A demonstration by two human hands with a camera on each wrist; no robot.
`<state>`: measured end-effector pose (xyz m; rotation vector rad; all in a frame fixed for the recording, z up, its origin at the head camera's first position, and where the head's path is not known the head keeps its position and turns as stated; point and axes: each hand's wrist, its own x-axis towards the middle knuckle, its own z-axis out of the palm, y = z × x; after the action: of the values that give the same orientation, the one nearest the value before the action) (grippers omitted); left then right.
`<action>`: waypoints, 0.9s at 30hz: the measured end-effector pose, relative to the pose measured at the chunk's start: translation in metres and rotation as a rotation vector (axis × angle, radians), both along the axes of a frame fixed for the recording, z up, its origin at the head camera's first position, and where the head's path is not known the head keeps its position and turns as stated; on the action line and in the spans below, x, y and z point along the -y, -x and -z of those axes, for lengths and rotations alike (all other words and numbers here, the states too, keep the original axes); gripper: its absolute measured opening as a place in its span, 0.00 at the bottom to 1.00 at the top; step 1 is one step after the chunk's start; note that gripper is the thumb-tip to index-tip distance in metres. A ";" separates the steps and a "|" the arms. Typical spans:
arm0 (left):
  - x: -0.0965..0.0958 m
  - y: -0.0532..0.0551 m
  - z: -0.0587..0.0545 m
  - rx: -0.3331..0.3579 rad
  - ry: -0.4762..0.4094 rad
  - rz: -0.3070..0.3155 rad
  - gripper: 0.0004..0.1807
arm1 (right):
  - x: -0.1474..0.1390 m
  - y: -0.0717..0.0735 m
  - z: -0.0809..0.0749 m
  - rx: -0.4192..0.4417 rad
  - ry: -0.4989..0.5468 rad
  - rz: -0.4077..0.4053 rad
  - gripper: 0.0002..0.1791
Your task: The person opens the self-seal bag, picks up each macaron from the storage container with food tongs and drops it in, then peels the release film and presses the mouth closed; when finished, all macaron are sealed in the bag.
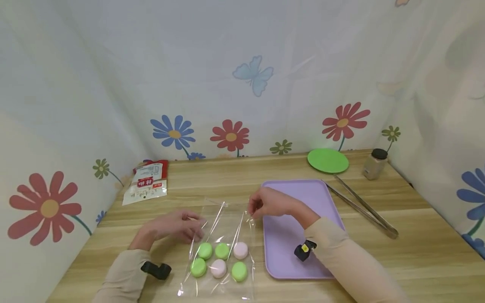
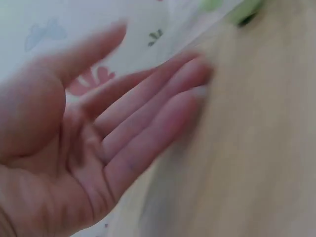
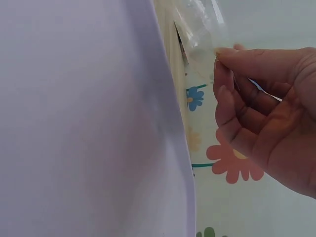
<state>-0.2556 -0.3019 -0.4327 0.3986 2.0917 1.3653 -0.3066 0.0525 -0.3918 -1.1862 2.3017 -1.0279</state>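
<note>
A clear plastic bag (image 1: 227, 229) lies on the table in the head view, with several green macarons (image 1: 205, 251) and pale pink macarons (image 1: 240, 250) in two rows inside it. My right hand (image 1: 270, 203) pinches the bag's upper right corner between thumb and index finger; the right wrist view shows this pinch beside the bag film (image 3: 197, 24). At the bag's left edge is my left hand (image 1: 178, 225), its fingers loosely extended. The left wrist view shows the left palm (image 2: 84, 163) with nothing in it. Whether its fingertips touch the film, I cannot tell.
A purple tray (image 1: 303, 235) lies right of the bag, below my right forearm. Metal tongs (image 1: 365, 206) rest right of the tray. Behind stand a green plate (image 1: 328, 160) and a black-lidded jar (image 1: 375, 164). A red and white packet (image 1: 147, 181) lies at the back left.
</note>
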 end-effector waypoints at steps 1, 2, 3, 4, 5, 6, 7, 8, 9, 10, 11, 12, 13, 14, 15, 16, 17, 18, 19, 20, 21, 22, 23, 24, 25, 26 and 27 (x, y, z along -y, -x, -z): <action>-0.002 0.002 0.002 -0.004 -0.018 -0.043 0.19 | 0.000 0.000 0.000 0.005 0.001 0.004 0.05; -0.003 0.003 0.004 -0.009 -0.037 -0.085 0.19 | -0.001 0.001 -0.001 0.019 0.002 0.017 0.06; -0.004 0.004 0.006 -0.016 -0.052 -0.127 0.19 | -0.001 0.002 -0.001 0.031 0.008 0.030 0.06; -0.004 0.004 0.007 -0.018 -0.071 -0.164 0.18 | -0.002 0.002 -0.001 0.047 0.014 0.048 0.07; -0.003 0.004 0.009 -0.016 -0.082 -0.197 0.17 | -0.002 0.003 0.000 0.065 0.017 0.072 0.08; -0.003 0.004 0.010 -0.016 -0.086 -0.223 0.17 | -0.003 0.003 0.001 0.086 0.019 0.102 0.10; -0.002 0.004 0.011 -0.012 -0.094 -0.244 0.17 | -0.003 0.003 0.001 0.107 0.028 0.130 0.11; -0.001 0.003 0.013 -0.004 -0.103 -0.260 0.17 | -0.003 0.004 0.002 0.124 0.034 0.155 0.12; -0.001 0.003 0.013 0.004 -0.111 -0.273 0.17 | -0.002 0.004 0.004 0.133 0.037 0.179 0.13; -0.001 0.003 0.014 0.017 -0.123 -0.279 0.17 | -0.002 0.004 0.005 0.138 0.034 0.203 0.13; -0.001 0.003 0.015 0.028 -0.133 -0.285 0.17 | -0.001 0.004 0.006 0.137 0.032 0.228 0.13; -0.001 0.003 0.016 0.036 -0.141 -0.292 0.17 | 0.000 0.004 0.007 0.132 0.029 0.252 0.13; -0.001 0.003 0.016 0.047 -0.151 -0.302 0.17 | 0.001 0.004 0.007 0.123 0.026 0.276 0.13; -0.001 0.003 0.016 0.052 -0.154 -0.313 0.17 | 0.002 0.004 0.007 0.106 0.023 0.302 0.12; -0.001 0.003 0.017 0.061 -0.158 -0.327 0.17 | 0.004 0.004 0.006 0.079 0.019 0.333 0.11; -0.001 0.003 0.017 0.068 -0.161 -0.342 0.16 | 0.006 0.004 0.004 0.045 0.019 0.360 0.09; -0.001 0.003 0.018 0.074 -0.162 -0.358 0.16 | 0.009 0.004 0.002 0.015 0.020 0.389 0.08; -0.001 0.003 0.018 0.081 -0.163 -0.372 0.16 | 0.013 0.003 -0.001 -0.018 0.022 0.413 0.06; -0.001 0.003 0.019 0.089 -0.167 -0.384 0.16 | 0.018 0.002 -0.004 -0.058 0.031 0.429 0.05; -0.001 0.003 0.019 0.092 -0.167 -0.392 0.16 | 0.024 0.001 -0.008 -0.097 0.042 0.439 0.04; -0.002 0.003 0.019 0.097 -0.170 -0.401 0.16 | 0.032 -0.001 -0.011 -0.136 0.051 0.436 0.04; -0.002 0.003 0.020 0.099 -0.171 -0.406 0.16 | 0.040 -0.003 -0.015 -0.171 0.063 0.414 0.05; -0.002 0.002 0.020 0.102 -0.174 -0.412 0.16 | 0.050 -0.004 -0.017 -0.199 0.078 0.382 0.06; -0.002 0.002 0.020 0.104 -0.175 -0.415 0.16 | 0.060 -0.006 -0.019 -0.231 0.089 0.343 0.07; -0.002 0.002 0.020 0.105 -0.177 -0.416 0.16 | 0.070 -0.007 -0.020 -0.262 0.096 0.299 0.08; -0.002 0.001 0.020 0.104 -0.176 -0.417 0.16 | 0.081 -0.008 -0.020 -0.288 0.095 0.257 0.09; -0.002 0.001 0.020 0.105 -0.178 -0.419 0.16 | 0.091 -0.008 -0.020 -0.313 0.089 0.219 0.10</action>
<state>-0.2565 -0.2995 -0.4526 -0.0489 2.0459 1.7769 -0.2984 -0.0383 -0.3721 -1.2245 2.7034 -1.0955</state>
